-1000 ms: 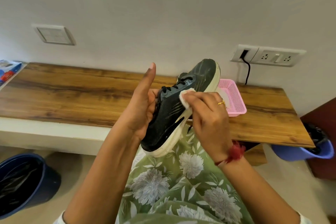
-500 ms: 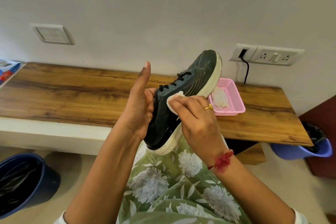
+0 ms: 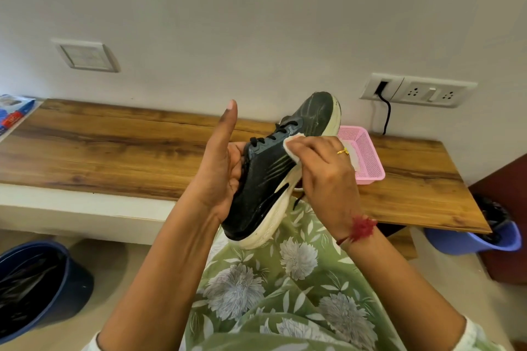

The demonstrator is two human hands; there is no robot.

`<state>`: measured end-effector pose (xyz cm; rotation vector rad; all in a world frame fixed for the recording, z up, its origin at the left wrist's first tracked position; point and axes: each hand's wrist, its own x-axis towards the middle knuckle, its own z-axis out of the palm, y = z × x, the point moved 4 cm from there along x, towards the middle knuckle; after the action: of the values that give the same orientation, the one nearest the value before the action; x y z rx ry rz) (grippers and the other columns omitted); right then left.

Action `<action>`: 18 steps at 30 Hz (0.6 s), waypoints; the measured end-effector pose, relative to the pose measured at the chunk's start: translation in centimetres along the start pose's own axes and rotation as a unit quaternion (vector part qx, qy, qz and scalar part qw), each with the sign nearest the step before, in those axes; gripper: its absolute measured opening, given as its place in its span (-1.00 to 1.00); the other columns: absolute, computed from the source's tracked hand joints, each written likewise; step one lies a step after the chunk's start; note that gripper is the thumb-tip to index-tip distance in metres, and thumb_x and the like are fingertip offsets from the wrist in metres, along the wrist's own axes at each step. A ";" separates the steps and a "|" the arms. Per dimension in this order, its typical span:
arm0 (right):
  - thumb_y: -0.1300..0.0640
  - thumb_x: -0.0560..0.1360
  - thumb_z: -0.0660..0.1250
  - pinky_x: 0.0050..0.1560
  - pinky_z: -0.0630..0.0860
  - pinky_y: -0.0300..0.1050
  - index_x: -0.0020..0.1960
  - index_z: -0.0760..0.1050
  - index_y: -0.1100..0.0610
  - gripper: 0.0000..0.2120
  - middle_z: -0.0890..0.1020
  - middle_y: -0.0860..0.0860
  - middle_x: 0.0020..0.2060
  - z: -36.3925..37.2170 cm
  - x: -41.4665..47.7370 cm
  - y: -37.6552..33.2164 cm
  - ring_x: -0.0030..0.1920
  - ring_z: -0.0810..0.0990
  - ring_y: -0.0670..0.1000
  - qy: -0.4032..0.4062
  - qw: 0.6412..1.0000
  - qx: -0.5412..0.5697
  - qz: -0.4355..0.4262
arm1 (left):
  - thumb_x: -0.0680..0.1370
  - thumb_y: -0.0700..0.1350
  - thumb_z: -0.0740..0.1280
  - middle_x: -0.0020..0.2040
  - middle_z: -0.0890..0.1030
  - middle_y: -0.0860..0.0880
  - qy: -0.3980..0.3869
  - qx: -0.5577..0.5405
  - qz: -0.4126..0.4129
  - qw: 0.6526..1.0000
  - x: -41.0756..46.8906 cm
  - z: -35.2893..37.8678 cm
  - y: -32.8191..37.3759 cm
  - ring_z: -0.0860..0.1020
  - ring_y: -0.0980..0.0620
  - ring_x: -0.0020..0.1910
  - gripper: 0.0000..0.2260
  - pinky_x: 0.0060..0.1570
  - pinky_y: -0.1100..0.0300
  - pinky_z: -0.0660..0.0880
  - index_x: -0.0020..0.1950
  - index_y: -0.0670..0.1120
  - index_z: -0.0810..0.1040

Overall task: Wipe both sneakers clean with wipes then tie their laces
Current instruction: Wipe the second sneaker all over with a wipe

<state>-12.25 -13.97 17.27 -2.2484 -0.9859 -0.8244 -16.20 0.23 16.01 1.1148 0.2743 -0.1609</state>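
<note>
My left hand point(image 3: 219, 168) is curled round the sneaker point(image 3: 265, 188) at its collar, thumb sticking up. Right hand point(image 3: 328, 177) pinches a wipe point(image 3: 291, 148) against the sneaker's side, basket point(image 3: 368, 157) just behind.

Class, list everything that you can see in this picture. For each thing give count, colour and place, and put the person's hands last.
sneaker: 1, black with cream sole, held up over the lap
wipe: 1, white, on the sneaker's side beside the laces
basket: 1, pink, right part of the shelf
shelf: 1, brown wood, along the wall
dark bin: 1, dark blue, floor at left
light bin: 1, lighter blue, floor by the shelf's right end
socket plate: 1, white, wall above the basket
cable: 1, black, plugged into the socket plate
blank plate: 1, white, wall at left
packet: 1, blue, left edge
garment: 1, green floral, over the lap
left hand: grips the sneaker's heel end, thumb up
right hand: pinches the wipe
</note>
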 end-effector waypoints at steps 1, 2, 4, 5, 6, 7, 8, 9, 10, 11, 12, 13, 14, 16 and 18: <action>0.27 0.51 0.18 0.00 0.50 -0.04 0.06 0.60 0.29 -0.74 0.64 0.15 -0.05 -0.1 -0.1 -0.3 0.02 0.47 0.06 0.004 1.000 0.006 -0.006 | 0.22 0.54 0.28 -0.41 0.35 -0.03 0.001 0.002 -0.001 1.000 0.0 0.0 0.0 0.23 0.00 -0.43 -0.28 -0.35 0.15 0.07 -0.18 -0.16 0.48; 0.26 0.54 0.18 0.02 0.50 -0.06 0.06 0.60 0.30 -0.75 0.64 0.15 -0.04 -0.2 -0.4 -1.0 0.02 0.48 0.06 0.005 1.000 0.011 -0.026 | 0.24 0.53 0.26 -0.40 0.35 -0.04 0.003 0.002 -0.002 1.000 0.0 0.0 0.0 0.24 0.00 -0.43 -0.28 -0.36 0.17 0.11 -0.18 -0.15 0.49; 0.27 0.60 0.15 0.04 0.52 -0.06 0.09 0.60 0.31 -0.74 0.65 0.15 -0.02 -0.1 -1.3 -2.7 0.02 0.50 0.08 -0.002 0.997 0.021 -0.074 | 0.29 0.52 0.22 -0.43 0.36 -0.01 0.010 0.000 -0.004 1.000 -0.2 0.1 0.2 0.27 0.02 -0.48 -0.30 -0.41 0.22 0.18 -0.17 -0.15 0.49; 0.28 0.61 0.15 0.03 0.53 -0.03 0.10 0.59 0.31 -0.75 0.65 0.15 -0.02 0.0 -1.5 -3.1 0.00 0.52 0.09 -0.005 0.996 0.020 -0.092 | 0.32 0.51 0.20 -0.47 0.36 0.01 0.011 0.000 -0.004 1.000 -0.2 0.2 0.3 0.27 0.05 -0.52 -0.32 -0.46 0.26 0.19 -0.18 -0.14 0.48; 0.29 0.59 0.19 0.00 0.54 -0.01 0.10 0.59 0.31 -0.78 0.65 0.16 -0.02 0.1 -1.5 -2.8 -0.01 0.53 0.10 -0.006 0.995 0.012 -0.104 | 0.33 0.50 0.19 -0.50 0.35 0.03 0.008 0.001 -0.003 1.000 -0.2 0.2 0.3 0.26 0.07 -0.54 -0.34 -0.49 0.28 0.17 -0.22 -0.14 0.46; 0.31 0.56 0.25 -0.03 0.55 0.01 0.10 0.59 0.31 -0.81 0.64 0.16 -0.03 0.2 -1.4 -2.2 -0.02 0.52 0.11 -0.009 0.995 -0.003 -0.104 | 0.33 0.51 0.19 -0.51 0.34 0.04 0.005 0.000 -0.003 1.000 -0.3 0.3 0.3 0.25 0.07 -0.55 -0.35 -0.48 0.28 0.14 -0.26 -0.13 0.44; 0.32 0.52 0.30 -0.05 0.55 0.01 0.11 0.58 0.31 -0.81 0.64 0.16 -0.04 0.3 -1.0 -1.3 -0.02 0.51 0.10 -0.010 0.995 -0.024 -0.093 | 0.32 0.51 0.19 -0.52 0.32 0.04 0.004 0.001 -0.003 1.000 -0.4 0.3 0.4 0.23 0.06 -0.54 -0.35 -0.46 0.26 0.12 -0.29 -0.12 0.42; 0.34 0.48 0.33 -0.05 0.54 0.00 0.11 0.57 0.31 -0.79 0.64 0.16 -0.05 0.3 -0.6 -0.2 -0.01 0.49 0.10 -0.011 0.996 -0.049 -0.075 | 0.32 0.52 0.19 -0.51 0.32 0.03 0.005 0.003 -0.004 1.000 -0.4 0.3 0.3 0.23 0.04 -0.53 -0.33 -0.43 0.25 0.13 -0.30 -0.13 0.41; 0.36 0.45 0.35 -0.05 0.52 -0.01 0.11 0.57 0.30 -0.76 0.63 0.16 -0.05 0.1 -0.2 0.8 -0.01 0.48 0.11 -0.010 0.996 -0.069 -0.054 | 0.32 0.53 0.19 -0.50 0.33 0.02 0.005 0.010 -0.005 1.000 -0.4 0.3 0.3 0.25 0.03 -0.51 -0.29 -0.42 0.24 0.17 -0.28 -0.18 0.43; 0.38 0.43 0.35 -0.04 0.49 -0.01 0.11 0.58 0.29 -0.75 0.63 0.16 -0.05 -0.3 0.1 1.5 -0.01 0.48 0.12 -0.003 0.996 -0.081 -0.037 | 0.31 0.54 0.18 -0.46 0.35 -0.02 0.005 0.015 -0.009 1.000 -0.4 0.3 0.1 0.28 0.02 -0.49 -0.22 -0.39 0.24 0.23 -0.20 -0.23 0.47; 0.37 0.44 0.33 -0.02 0.47 -0.02 0.11 0.58 0.29 -0.75 0.63 0.16 -0.04 -0.6 0.2 1.6 -0.01 0.48 0.12 0.008 0.996 -0.081 -0.030 | 0.30 0.55 0.19 -0.43 0.36 -0.05 0.006 0.019 -0.009 1.000 -0.5 0.3 0.0 0.31 0.01 -0.46 -0.18 -0.36 0.22 0.29 -0.09 -0.25 0.50; 0.35 0.46 0.29 0.00 0.45 -0.04 0.10 0.58 0.29 -0.76 0.63 0.16 -0.04 -0.6 0.1 1.4 0.00 0.47 0.12 0.014 0.997 -0.072 -0.035 | 0.29 0.55 0.19 -0.41 0.37 -0.07 0.007 0.021 -0.009 1.000 -0.5 0.3 -0.1 0.33 0.00 -0.45 -0.17 -0.36 0.22 0.33 -0.04 -0.25 0.51; 0.33 0.48 0.26 0.02 0.44 -0.06 0.11 0.58 0.30 -0.76 0.64 0.17 -0.03 -0.6 -0.1 0.9 0.01 0.47 0.11 0.012 0.997 -0.065 -0.050 | 0.31 0.54 0.18 -0.41 0.38 -0.07 0.008 0.025 -0.007 1.000 -0.6 0.4 -0.1 0.34 0.00 -0.46 -0.19 -0.38 0.24 0.35 -0.08 -0.24 0.52; 0.34 0.49 0.25 0.00 0.50 -0.04 0.13 0.57 0.31 -0.75 0.64 0.17 -0.02 0.1 -1.0 -0.1 0.01 0.48 0.10 -0.008 0.994 -0.064 -0.087 | 0.36 0.53 0.15 -0.46 0.40 -0.03 0.016 0.024 -0.004 1.000 -0.8 0.6 0.0 0.35 0.01 -0.51 -0.27 -0.45 0.26 0.36 -0.27 -0.20 0.49; 0.34 0.49 0.24 -0.05 0.54 -0.01 0.14 0.56 0.31 -0.74 0.63 0.16 -0.02 0.5 -1.4 0.6 0.00 0.49 0.10 -0.040 0.990 -0.087 -0.099 | 0.36 0.46 0.12 -0.49 0.47 -0.02 0.019 0.018 -0.008 1.000 -1.2 1.0 0.1 0.43 0.03 -0.54 -0.33 -0.49 0.27 0.40 -0.31 -0.18 0.51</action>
<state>-12.44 -14.58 15.79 -2.3733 -1.2339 -0.9419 -17.14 -0.63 16.90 1.1519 0.3150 -0.1597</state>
